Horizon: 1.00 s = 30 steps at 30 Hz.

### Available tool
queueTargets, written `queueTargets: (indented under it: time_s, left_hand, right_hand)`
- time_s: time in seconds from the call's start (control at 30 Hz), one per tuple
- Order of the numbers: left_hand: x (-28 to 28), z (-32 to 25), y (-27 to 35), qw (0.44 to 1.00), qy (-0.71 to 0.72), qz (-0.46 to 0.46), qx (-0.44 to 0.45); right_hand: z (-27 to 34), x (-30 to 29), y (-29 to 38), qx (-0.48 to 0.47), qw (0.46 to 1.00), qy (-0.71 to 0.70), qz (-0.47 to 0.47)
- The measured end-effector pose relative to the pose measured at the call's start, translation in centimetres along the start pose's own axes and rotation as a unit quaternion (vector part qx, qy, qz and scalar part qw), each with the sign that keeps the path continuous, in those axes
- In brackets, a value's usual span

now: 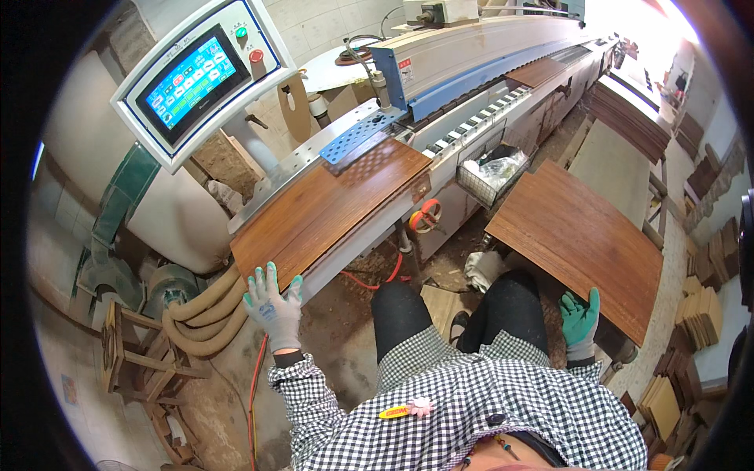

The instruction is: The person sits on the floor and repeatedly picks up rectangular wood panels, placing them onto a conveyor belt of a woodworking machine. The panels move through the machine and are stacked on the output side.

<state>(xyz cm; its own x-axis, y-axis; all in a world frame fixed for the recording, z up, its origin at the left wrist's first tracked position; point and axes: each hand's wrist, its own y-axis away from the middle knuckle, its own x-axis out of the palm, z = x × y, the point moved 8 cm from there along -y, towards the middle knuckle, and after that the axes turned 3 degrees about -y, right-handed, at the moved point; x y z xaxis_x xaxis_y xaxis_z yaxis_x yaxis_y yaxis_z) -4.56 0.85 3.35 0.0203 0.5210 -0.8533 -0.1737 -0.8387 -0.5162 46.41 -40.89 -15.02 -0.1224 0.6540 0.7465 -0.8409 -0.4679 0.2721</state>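
My left hand (274, 315), in a grey glove with green fingertips, spreads its fingers at the near end of a brown wood-grain board (330, 206). That board lies on the infeed of a long woodworking machine, apparently an edge bander (471, 65), its far part beneath a blue perforated plate (362, 138). My right hand (580, 324) is palm up, with the green palm showing, at the near edge of a second wood-grain board (583, 235). Its thumb overlaps that board's edge and its fingers curl loosely. Whether they press on the board is unclear.
A control panel (200, 82) with a lit screen stands at the upper left. A wire basket (495, 171) and an orange handwheel (425, 216) are on the machine's side. Hoses (203, 327) and a wooden stool (147, 359) stand left; stacked boards (630, 118) are at right.
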Motion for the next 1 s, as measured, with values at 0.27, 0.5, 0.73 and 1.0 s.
queueTargets:
  time_s: [0.27, 0.5, 0.73, 1.0]
  left_hand:
    - [0.3, 3.3, 1.9, 1.000, -0.001, -0.018, -0.026]
    - [1.0, 5.2, 2.9, 0.997, 0.037, -0.036, -0.064]
    - [1.3, 5.2, 2.8, 0.994, 0.075, -0.016, -0.075]
    - [0.8, 5.0, 2.4, 0.993, 0.084, 0.001, -0.080]
  right_hand:
    - [0.4, -0.6, 0.0, -0.035, 0.999, -0.004, -0.004]
    - [0.7, -0.8, 0.0, -0.063, 0.996, -0.022, -0.055]
    - [1.3, -1.0, 0.1, -0.087, 0.995, -0.004, -0.058]
    - [1.9, 0.1, 0.7, -0.109, 0.992, 0.011, -0.069]
